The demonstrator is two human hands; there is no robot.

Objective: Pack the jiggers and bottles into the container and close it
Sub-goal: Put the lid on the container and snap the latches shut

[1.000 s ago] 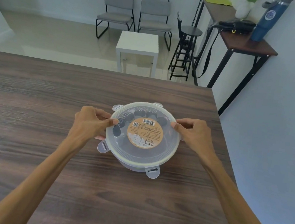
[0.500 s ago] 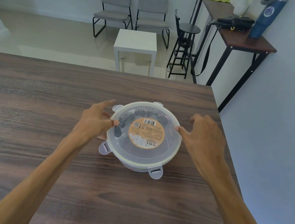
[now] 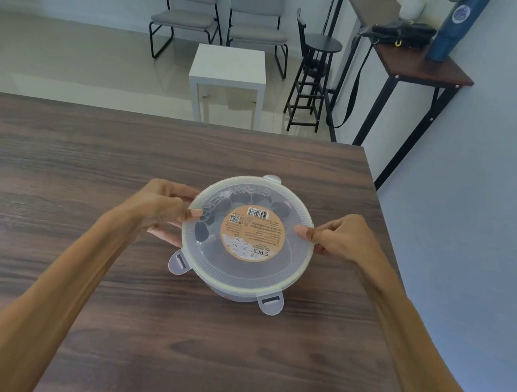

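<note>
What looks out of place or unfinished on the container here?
Two lid tabs, front left and front right, stick outward unlatched. Otherwise the lid sits level, both hands pinch its opposite edges, and nothing is spilled.

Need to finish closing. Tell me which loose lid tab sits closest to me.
The front tab, at the lid's near edge; the other loose one sits further left.

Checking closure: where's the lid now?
Head view: lid sits on the container, centre-right of the table, between left hand and right hand.
</note>
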